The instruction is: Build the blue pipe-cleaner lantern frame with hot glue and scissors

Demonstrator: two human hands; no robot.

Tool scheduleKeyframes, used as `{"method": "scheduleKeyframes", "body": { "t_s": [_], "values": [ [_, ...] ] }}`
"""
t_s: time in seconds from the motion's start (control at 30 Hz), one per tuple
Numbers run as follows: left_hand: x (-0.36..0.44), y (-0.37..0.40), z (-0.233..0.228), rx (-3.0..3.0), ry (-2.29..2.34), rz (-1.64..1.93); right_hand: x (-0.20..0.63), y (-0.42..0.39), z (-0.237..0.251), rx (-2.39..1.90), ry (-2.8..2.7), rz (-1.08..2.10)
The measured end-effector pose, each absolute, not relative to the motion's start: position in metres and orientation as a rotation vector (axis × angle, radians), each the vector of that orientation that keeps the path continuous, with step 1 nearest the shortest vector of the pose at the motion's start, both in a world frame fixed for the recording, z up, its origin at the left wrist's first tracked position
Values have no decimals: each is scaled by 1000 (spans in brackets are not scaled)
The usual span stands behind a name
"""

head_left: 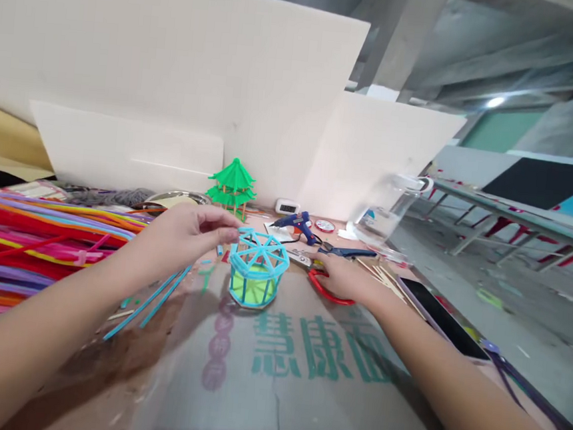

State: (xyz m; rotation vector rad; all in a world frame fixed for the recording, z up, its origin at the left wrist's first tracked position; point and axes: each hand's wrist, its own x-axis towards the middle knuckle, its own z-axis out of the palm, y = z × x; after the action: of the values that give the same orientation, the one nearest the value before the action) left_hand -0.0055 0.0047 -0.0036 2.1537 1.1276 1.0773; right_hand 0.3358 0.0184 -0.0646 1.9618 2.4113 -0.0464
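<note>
A small light-blue pipe-cleaner frame [257, 259], many-sided with a spoked top and a green floor, stands on a flattened printed cardboard sheet [230, 404]. My left hand [189, 233] reaches in from the left, thumb and forefinger closed at the frame's upper left rim. On the right, my right hand [338, 276] is closed over the red handles of a pair of scissors [327, 292], whose blades point left toward the frame. Loose blue pipe cleaners [158, 301] lie below my left wrist. Behind the frame stands a green tiered-roof pavilion model [234, 183].
Bundles of coloured pipe cleaners [27, 252] fill the left side. A blue glue gun [298, 224], pliers [351, 252], a white timer [287, 206] and a clear plastic jug [384, 210] are at the back. Wooden sticks [386, 277] and a phone [443, 316] lie right.
</note>
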Motion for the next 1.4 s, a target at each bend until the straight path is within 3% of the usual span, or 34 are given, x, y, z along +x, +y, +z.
{"method": "scheduleKeyframes", "body": {
  "t_s": [0.2,0.47,0.8,0.97,1.27,1.4],
  "values": [
    [-8,52,-52,1887,1169,1365,336,11,-39,1945,2441,-59],
    [9,74,-128,1585,1179,1372,334,54,-45,2283,2465,76],
    [15,63,-123,1618,1148,1283,331,135,-77,2521,2405,-288],
    [16,65,-123,1577,1123,1266,323,143,-86,2724,2311,-245],
    [19,47,-122,1513,1002,1151,332,89,-33,2747,2562,-431],
    [22,42,-124,1495,957,1075,329,46,-18,2462,3036,-769]
  ]
}}
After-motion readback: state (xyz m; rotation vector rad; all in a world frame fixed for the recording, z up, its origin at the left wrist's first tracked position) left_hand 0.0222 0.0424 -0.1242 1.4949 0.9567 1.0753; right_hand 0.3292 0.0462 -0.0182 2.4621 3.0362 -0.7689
